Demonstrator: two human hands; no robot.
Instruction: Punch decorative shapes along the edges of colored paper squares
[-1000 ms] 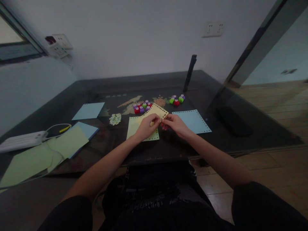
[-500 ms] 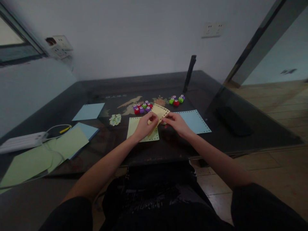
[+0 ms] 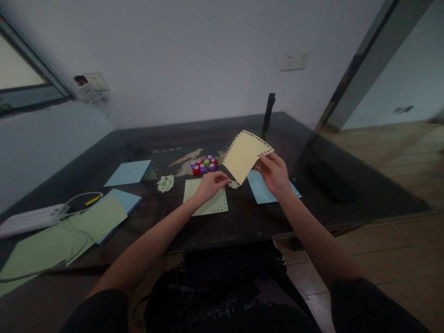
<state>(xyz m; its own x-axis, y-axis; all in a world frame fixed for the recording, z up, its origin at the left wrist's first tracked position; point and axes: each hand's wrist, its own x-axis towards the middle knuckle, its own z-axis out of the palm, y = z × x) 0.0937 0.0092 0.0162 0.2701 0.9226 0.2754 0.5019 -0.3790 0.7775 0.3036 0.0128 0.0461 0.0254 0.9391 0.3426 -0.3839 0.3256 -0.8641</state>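
My right hand is closed on the right edge of a yellow sheet of paper with a row of dark marks or holes along its edges. The sheet is raised above the table, tilted and slightly curved. My left hand sits just left of the sheet's lower corner, apart from it, with thumb and fingers pinched together; whatever is between them, if anything, cannot be made out. Beneath that hand lies a pale green sheet with similar edges. A small flowery piece shows by the fingertips. A blue edged sheet lies partly behind my right hand.
Several colourful stampers stand in a cluster behind the green sheet. Left are a floral piece, a blue sheet, stacked papers and a white power strip with cable. A black post rises at the back; a dark flat object lies right.
My right hand has lifted the yellow sheet up and to the right. My left hand has let go of it and stays over the green sheet. The view has tilted slightly upward.
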